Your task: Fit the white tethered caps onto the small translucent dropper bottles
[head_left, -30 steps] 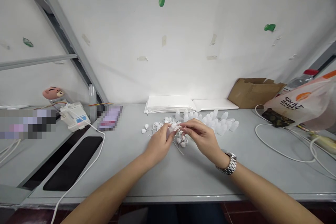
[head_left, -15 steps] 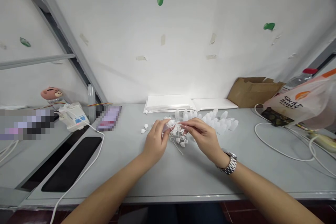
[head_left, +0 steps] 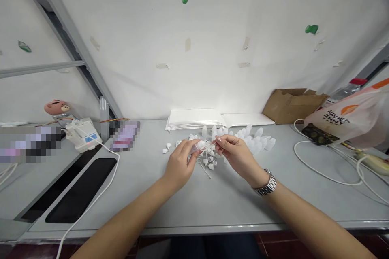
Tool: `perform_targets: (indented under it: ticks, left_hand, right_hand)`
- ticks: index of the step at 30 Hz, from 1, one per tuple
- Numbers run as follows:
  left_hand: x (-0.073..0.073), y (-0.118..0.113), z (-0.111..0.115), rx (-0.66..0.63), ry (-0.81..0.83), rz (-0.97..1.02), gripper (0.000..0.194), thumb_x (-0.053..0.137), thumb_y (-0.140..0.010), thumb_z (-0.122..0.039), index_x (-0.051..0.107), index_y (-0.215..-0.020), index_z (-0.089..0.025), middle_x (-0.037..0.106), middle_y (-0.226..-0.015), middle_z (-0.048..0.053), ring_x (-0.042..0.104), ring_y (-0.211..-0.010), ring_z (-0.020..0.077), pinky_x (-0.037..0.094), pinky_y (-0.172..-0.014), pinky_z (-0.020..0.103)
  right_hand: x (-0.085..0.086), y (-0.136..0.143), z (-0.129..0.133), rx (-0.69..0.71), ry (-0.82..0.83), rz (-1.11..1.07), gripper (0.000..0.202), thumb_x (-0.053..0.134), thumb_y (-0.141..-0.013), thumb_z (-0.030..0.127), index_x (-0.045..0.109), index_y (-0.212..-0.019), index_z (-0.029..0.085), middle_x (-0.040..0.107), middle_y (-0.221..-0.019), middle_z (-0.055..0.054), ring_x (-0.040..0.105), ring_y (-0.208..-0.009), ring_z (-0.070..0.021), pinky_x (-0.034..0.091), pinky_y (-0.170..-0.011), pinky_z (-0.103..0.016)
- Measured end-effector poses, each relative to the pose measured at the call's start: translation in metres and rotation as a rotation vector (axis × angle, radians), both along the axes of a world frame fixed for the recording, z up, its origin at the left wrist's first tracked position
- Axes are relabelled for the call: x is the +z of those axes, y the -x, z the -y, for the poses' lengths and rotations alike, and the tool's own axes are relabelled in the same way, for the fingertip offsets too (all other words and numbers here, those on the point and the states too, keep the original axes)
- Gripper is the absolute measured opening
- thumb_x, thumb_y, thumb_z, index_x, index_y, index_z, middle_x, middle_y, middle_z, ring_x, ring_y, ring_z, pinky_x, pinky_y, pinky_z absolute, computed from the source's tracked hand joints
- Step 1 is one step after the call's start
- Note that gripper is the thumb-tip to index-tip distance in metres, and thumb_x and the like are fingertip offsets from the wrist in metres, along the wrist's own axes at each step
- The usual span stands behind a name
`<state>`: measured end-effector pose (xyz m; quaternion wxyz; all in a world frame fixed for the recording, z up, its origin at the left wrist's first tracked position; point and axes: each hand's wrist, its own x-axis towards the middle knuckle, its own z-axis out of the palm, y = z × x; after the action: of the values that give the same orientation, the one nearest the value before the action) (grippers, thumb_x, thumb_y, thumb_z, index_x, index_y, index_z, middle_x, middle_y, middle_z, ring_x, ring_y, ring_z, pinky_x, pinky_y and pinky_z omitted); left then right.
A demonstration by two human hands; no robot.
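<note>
Grasping a small bottle [head_left: 194, 149] at its fingertips, the left hand [head_left: 180, 162] aims the white top [head_left: 201, 145] toward the right hand [head_left: 233, 151], whose fingers pinch together just beside it; whether around anything, I cannot tell. White caps [head_left: 210, 164] lie beneath on the bench [head_left: 225, 204], cloudy bottles [head_left: 258, 145] farther right, white sheets [head_left: 194, 118] at the far edge.
</note>
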<state>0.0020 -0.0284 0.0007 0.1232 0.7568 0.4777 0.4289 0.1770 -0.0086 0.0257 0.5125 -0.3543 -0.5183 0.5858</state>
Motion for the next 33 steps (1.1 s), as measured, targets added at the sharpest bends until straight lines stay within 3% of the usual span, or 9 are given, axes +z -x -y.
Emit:
perform_targets:
  ticks: [13, 33]
  left_hand:
    - [-0.0017, 0.0004, -0.0002, -0.017, -0.095, -0.119, 0.031, 0.036, -0.088, -0.025, 0.053, -0.113, -0.025, 0.056, -0.084, 0.005, 0.052, -0.07, 0.0148, 0.04, -0.064, 0.024]
    - [-0.0024, 0.0015, -0.0015, 0.008, -0.172, -0.188, 0.029, 0.037, -0.088, -0.02, 0.051, -0.113, -0.023, 0.054, -0.083, 0.002, 0.053, -0.071, 0.0121, 0.042, -0.063, 0.022]
  right_hand:
    - [-0.0048, 0.002, -0.0011, 0.138, -0.024, 0.034, 0.031, 0.057, -0.077, 0.044, 0.054, -0.062, 0.017, 0.052, -0.056, 0.003, 0.046, -0.051, -0.0092, 0.037, -0.053, -0.025]
    - [-0.0054, 0.0009, -0.0021, 0.108, -0.039, 0.121, 0.03, 0.057, -0.079, 0.041, 0.056, -0.061, 0.017, 0.052, -0.055, 0.002, 0.046, -0.051, -0.0092, 0.037, -0.053, -0.024]
